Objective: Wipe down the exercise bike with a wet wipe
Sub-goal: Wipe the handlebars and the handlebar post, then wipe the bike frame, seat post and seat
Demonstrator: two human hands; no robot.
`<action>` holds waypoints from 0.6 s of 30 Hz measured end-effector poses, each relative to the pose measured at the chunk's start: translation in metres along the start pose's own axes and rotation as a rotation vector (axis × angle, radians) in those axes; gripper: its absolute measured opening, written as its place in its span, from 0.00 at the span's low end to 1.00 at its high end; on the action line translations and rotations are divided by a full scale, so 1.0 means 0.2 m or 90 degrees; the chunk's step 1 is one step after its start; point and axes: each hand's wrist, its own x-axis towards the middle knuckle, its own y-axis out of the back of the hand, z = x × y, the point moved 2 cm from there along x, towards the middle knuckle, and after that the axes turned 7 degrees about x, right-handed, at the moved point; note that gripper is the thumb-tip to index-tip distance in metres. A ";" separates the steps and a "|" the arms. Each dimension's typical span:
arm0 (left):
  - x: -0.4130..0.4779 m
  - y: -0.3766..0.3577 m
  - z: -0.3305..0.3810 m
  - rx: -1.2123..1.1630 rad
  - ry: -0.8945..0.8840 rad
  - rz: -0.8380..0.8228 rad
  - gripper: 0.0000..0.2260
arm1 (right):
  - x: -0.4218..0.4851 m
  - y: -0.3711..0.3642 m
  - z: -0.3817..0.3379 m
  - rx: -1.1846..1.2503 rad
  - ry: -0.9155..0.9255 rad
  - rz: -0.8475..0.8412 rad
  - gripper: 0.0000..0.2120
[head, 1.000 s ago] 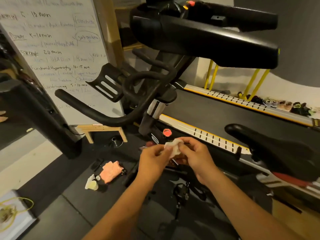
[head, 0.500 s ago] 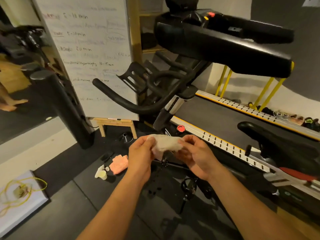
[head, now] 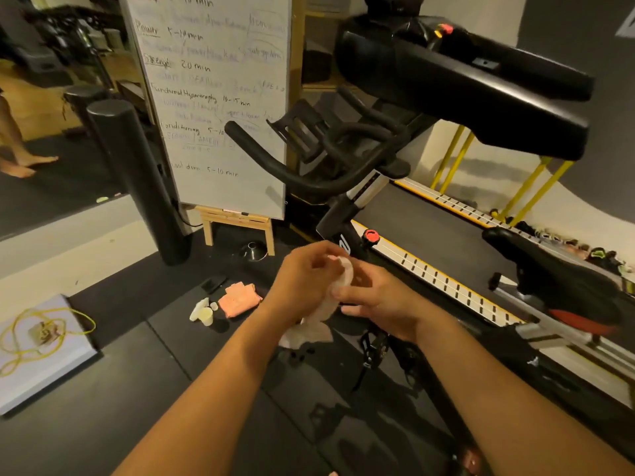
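The black exercise bike point(head: 338, 214) stands in front of me, its curved handlebars point(head: 295, 173) at centre and its black saddle point(head: 556, 269) at the right. A white wet wipe point(head: 330, 305) hangs between my hands, below the handlebar post and short of the frame. My left hand point(head: 302, 276) pinches its top edge. My right hand point(head: 374, 300) grips it from the right side. The wipe's lower part droops loose and crumpled. A red knob point(head: 371, 236) sits on the frame just above my hands.
A treadmill point(head: 446, 235) runs behind the bike, its console point(head: 464, 87) overhead. A whiteboard point(head: 220, 97) on a wooden easel stands left of the handlebars, beside a black foam roller point(head: 137, 180). An orange cloth point(head: 238, 300) and small bottle point(head: 206, 316) lie on the floor mat.
The wipe, stretched flat between both hands half a second ago, now hangs lengthwise. My left hand has risen above my right. The view has shifted left.
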 end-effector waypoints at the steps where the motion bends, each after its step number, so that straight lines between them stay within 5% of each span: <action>1: 0.00 0.00 0.02 0.000 -0.022 -0.037 0.07 | 0.00 -0.02 0.00 0.059 0.008 0.000 0.24; 5: -0.03 0.07 0.03 -0.090 -0.034 -0.019 0.10 | -0.04 -0.02 0.03 0.090 0.007 -0.006 0.21; 7: -0.06 0.09 0.00 -0.240 0.056 -0.022 0.14 | -0.05 0.01 0.04 0.025 -0.003 0.031 0.15; 9: -0.10 0.06 -0.04 -0.316 0.150 -0.116 0.23 | -0.06 0.02 0.03 0.034 0.018 0.101 0.13; 12: -0.15 -0.01 -0.08 -0.292 0.161 -0.218 0.18 | -0.06 0.06 0.01 0.098 0.052 0.156 0.13; 15: -0.14 -0.05 -0.08 -0.361 0.157 -0.115 0.07 | -0.07 0.12 0.03 0.142 0.047 0.168 0.15; 18: -0.09 -0.13 -0.04 -0.324 0.169 0.082 0.06 | -0.09 0.21 0.07 0.135 0.055 0.161 0.14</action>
